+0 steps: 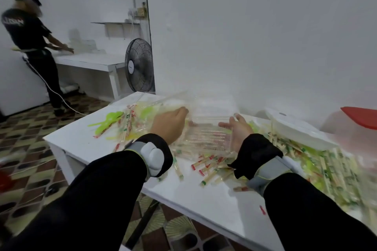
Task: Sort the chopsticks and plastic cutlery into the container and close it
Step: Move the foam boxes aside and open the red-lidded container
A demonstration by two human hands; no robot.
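Left hand curls over the clear container at twelve o'clock on the table, right hand spread beside it: light, flimsy plastic, best gripped by its rims.

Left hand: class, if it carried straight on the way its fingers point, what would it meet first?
Probably the clear plastic container: the left hand points up and away across the table, fingertips at or on its near-left edge. Blur hides whether they touch.
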